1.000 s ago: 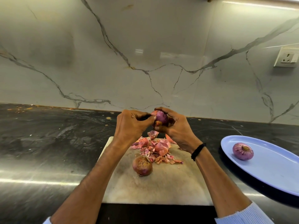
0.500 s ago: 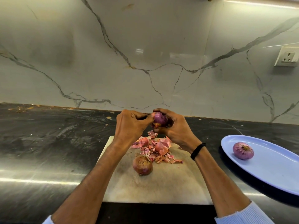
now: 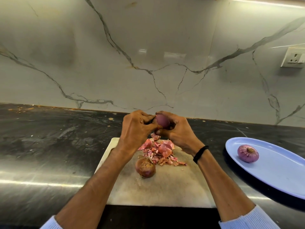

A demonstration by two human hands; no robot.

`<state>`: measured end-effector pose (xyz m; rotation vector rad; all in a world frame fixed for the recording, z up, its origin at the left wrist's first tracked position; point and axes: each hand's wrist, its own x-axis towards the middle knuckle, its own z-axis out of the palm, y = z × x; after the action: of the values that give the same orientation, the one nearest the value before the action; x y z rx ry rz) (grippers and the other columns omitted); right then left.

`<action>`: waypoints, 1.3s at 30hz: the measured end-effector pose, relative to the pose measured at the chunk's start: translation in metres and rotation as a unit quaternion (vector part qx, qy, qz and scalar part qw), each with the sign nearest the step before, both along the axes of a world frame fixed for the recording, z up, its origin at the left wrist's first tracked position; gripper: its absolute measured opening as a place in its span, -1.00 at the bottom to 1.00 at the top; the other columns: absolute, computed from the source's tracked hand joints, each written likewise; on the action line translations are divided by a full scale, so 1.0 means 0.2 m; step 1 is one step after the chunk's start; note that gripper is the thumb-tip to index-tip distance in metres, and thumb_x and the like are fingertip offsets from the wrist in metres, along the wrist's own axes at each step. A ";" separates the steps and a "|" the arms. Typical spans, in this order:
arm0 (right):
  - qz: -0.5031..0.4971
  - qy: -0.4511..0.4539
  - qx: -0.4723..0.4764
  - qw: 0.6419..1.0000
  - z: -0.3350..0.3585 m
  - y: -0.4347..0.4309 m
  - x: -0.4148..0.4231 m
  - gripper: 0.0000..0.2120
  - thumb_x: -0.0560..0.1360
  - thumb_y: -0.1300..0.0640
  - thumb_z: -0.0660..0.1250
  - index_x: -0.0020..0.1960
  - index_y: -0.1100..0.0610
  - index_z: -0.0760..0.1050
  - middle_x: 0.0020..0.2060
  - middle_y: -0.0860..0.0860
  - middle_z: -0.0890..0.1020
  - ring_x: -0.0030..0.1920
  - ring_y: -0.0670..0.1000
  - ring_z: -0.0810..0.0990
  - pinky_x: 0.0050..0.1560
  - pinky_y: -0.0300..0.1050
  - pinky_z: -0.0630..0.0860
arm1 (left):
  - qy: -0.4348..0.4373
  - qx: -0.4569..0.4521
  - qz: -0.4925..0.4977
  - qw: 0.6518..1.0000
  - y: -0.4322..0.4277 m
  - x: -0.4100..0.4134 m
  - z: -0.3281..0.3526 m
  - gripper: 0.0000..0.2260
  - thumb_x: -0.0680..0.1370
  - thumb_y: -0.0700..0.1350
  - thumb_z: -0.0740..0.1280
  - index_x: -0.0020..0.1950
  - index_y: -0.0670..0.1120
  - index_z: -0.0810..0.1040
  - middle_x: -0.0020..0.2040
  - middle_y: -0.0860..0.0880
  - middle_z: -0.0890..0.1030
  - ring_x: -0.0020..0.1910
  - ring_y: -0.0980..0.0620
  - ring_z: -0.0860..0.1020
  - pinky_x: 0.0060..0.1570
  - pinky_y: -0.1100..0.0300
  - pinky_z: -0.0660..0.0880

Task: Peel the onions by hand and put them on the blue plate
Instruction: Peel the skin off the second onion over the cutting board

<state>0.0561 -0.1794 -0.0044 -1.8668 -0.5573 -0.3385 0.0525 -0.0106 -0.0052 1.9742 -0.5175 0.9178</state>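
Observation:
Both hands hold a purple onion [image 3: 162, 121] in the air above the far end of the pale cutting board [image 3: 165, 187]. My right hand [image 3: 177, 132] cups the onion from the right and below. My left hand [image 3: 137, 128] pinches at its left side with thumb and fingertips; whether skin is between them is hidden. An unpeeled brown onion [image 3: 145, 167] lies on the board. One peeled purple onion [image 3: 248, 153] lies on the blue plate [image 3: 280, 176] at the right.
A heap of pink onion skins [image 3: 160, 152] lies on the board below my hands. The board sits on a dark, glossy counter [image 3: 49, 154] against a marble wall. A wall socket [image 3: 293, 59] is at the upper right. Small crumbs dot the counter's back edge.
The onion has turned a little in my hands and more of its smooth purple side shows. Both hands stay above the skins.

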 end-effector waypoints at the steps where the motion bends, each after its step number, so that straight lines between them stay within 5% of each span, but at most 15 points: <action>1: 0.003 0.002 0.000 1.000 0.00 0.01 0.00 -0.46 0.34 0.31 0.58 0.27 0.08 0.54 0.12 -0.03 0.62 0.16 -0.03 0.61 0.18 -0.14 0.59 | -0.011 0.006 0.008 1.000 0.00 0.00 0.00 -0.81 0.46 -0.21 0.52 0.05 -0.22 0.71 -0.13 -0.12 0.70 -0.24 0.08 0.61 -0.15 0.53 0.50; 6: 0.016 0.015 0.030 0.999 0.01 0.02 -0.02 -0.45 0.33 0.36 0.57 0.24 0.05 0.53 0.12 -0.04 0.61 0.14 -0.08 0.62 0.11 -0.23 0.59 | -0.017 -0.015 0.017 1.000 0.01 -0.01 0.02 -0.83 0.47 -0.23 0.52 0.05 -0.21 0.71 -0.10 -0.11 0.72 -0.21 0.09 0.63 -0.11 0.47 0.55; 11: 0.025 0.029 0.047 0.998 0.01 0.01 -0.02 -0.41 0.32 0.40 0.56 0.28 0.06 0.52 0.17 -0.03 0.59 0.17 -0.05 0.60 0.10 -0.23 0.58 | 0.102 -0.123 -0.016 0.987 0.02 -0.02 0.05 -0.84 0.47 -0.20 0.51 0.05 -0.15 0.72 -0.17 0.06 0.69 -0.17 0.15 0.68 -0.06 0.25 0.64; 15: 0.045 0.049 0.076 0.995 0.01 0.01 -0.02 -0.41 0.33 0.45 0.53 0.27 0.06 0.52 0.18 -0.03 0.57 0.14 -0.08 0.61 0.07 -0.24 0.59 | 0.177 -0.235 -0.058 0.954 0.03 -0.02 0.07 -0.87 0.48 -0.20 0.50 0.01 -0.14 0.72 -0.18 0.00 0.73 -0.16 0.10 0.71 -0.09 0.24 0.64; 20: 0.089 0.073 0.153 0.981 0.02 -0.01 -0.01 -0.40 0.34 0.50 0.47 0.30 0.11 0.53 0.24 0.05 0.55 0.23 0.11 0.59 0.13 -0.02 0.62 | 0.259 -0.386 -0.086 0.881 0.03 -0.02 0.08 -0.98 0.49 -0.19 0.49 -0.12 -0.13 0.71 -0.25 -0.05 0.73 -0.20 0.01 0.70 -0.10 0.16 0.65; 24: 0.133 0.141 0.225 0.955 0.02 -0.03 0.01 -0.37 0.28 0.44 0.49 0.33 0.14 0.53 0.32 0.19 0.46 0.27 0.29 0.56 0.16 0.26 0.59 | 0.220 -0.219 0.055 0.949 0.07 0.03 0.02 -0.79 0.52 -0.02 0.48 -0.27 -0.07 0.70 -0.34 -0.03 0.70 -0.28 -0.02 0.70 -0.08 -0.04 0.67; 27: 0.142 0.174 0.232 0.946 0.02 -0.03 0.01 -0.38 0.33 0.46 0.46 0.35 0.17 0.49 0.32 0.21 0.47 0.28 0.28 0.56 0.23 0.27 0.54 | 0.216 -0.159 0.040 0.963 0.07 0.03 0.01 -0.83 0.53 0.02 0.46 -0.20 -0.02 0.74 -0.32 0.00 0.70 -0.26 -0.07 0.70 -0.12 -0.09 0.66; 30: 0.151 0.194 0.251 0.936 0.03 -0.01 0.00 -0.44 0.39 0.30 0.46 0.37 0.20 0.43 0.31 0.24 0.49 0.26 0.26 0.58 0.25 0.23 0.54 | 0.225 -0.191 -0.058 0.954 0.04 -0.01 0.05 -0.86 0.53 -0.09 0.47 0.07 -0.05 0.72 -0.17 0.04 0.73 -0.18 0.06 0.71 -0.12 0.09 0.67; 33: 0.133 0.186 0.262 0.937 0.03 -0.01 0.00 -0.54 0.44 0.14 0.43 0.33 0.17 0.49 0.32 0.21 0.50 0.23 0.22 0.61 0.22 0.17 0.57 | 0.233 -0.234 -0.176 0.927 0.01 -0.06 0.08 -0.89 0.52 -0.13 0.45 0.03 -0.01 0.71 -0.17 0.06 0.74 -0.16 0.08 0.71 -0.20 0.29 0.61; 39: 0.102 0.136 0.276 0.946 0.02 -0.02 0.02 -0.51 0.35 0.29 0.47 0.27 0.20 0.51 0.27 0.25 0.53 0.26 0.24 0.58 0.17 0.02 0.61 | 0.228 -0.245 -0.191 0.923 0.02 -0.05 0.07 -0.79 0.50 -0.17 0.46 0.13 -0.08 0.68 -0.05 0.01 0.73 -0.10 0.03 0.71 -0.13 0.26 0.62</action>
<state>0.0608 -0.1840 0.0002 -1.2714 -0.4070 -0.0787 0.0430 -0.0075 0.0086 1.4833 -0.3413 0.2819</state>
